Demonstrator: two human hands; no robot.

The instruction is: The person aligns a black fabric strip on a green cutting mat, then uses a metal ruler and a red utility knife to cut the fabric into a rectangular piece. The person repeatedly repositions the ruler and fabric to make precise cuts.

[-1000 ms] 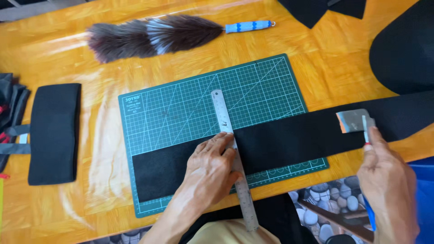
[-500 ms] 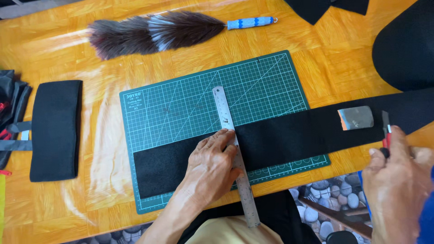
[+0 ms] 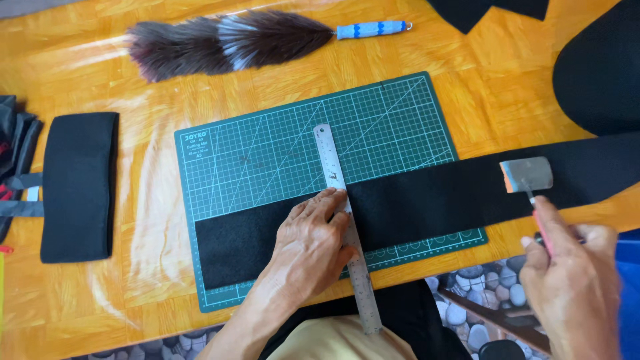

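My left hand (image 3: 313, 243) presses flat on the ruler (image 3: 345, 220) across uncut black fabric (image 3: 427, 200); right hand (image 3: 573, 280) grips a cutter (image 3: 537, 213), not yet applied.

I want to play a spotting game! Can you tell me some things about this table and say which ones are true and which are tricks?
1. The left hand presses on the metal ruler. True.
2. The black fabric strip lies across a red mat. False: the cutting mat is green.
3. The right hand holds a red-handled tool. True.
4. The feather duster lies on the mat. False: it lies on the orange table, beyond the mat.
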